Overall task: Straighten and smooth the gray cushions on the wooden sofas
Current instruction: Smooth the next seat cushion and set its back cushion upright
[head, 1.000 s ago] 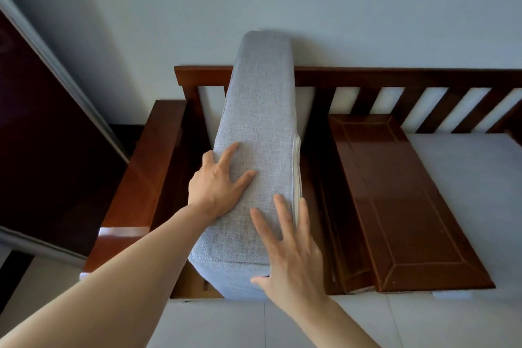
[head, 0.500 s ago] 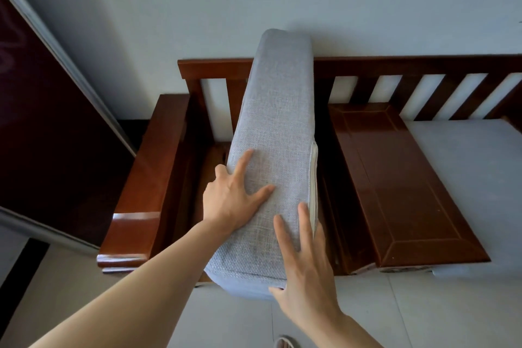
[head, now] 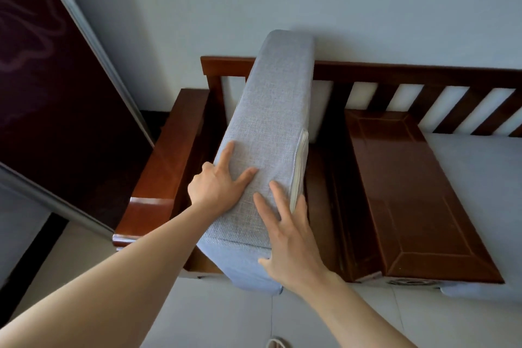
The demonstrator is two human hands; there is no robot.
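A long gray cushion point(head: 271, 110) stands on its edge in the seat of a wooden sofa point(head: 158, 161), its far end leaning on the backrest rail and the wall. My left hand point(head: 220, 189) lies flat on the cushion's upper face near the left edge, fingers spread. My right hand point(head: 288, 237) presses flat on the cushion near its front right corner, fingers straight, thumb at the front edge. A white zipper seam runs down the cushion's right side.
A glossy wooden middle panel point(head: 418, 195) sits right of the cushion. A second gray seat cushion point(head: 485, 200) lies flat at far right. The slatted backrest point(head: 423, 87) runs along the white wall. A dark door panel point(head: 50, 99) stands at left. Tiled floor below.
The view has shifted, so the sofa sits further right and lower in frame. Both hands stay flat on the cushion, which leans slightly more to the right at its top.
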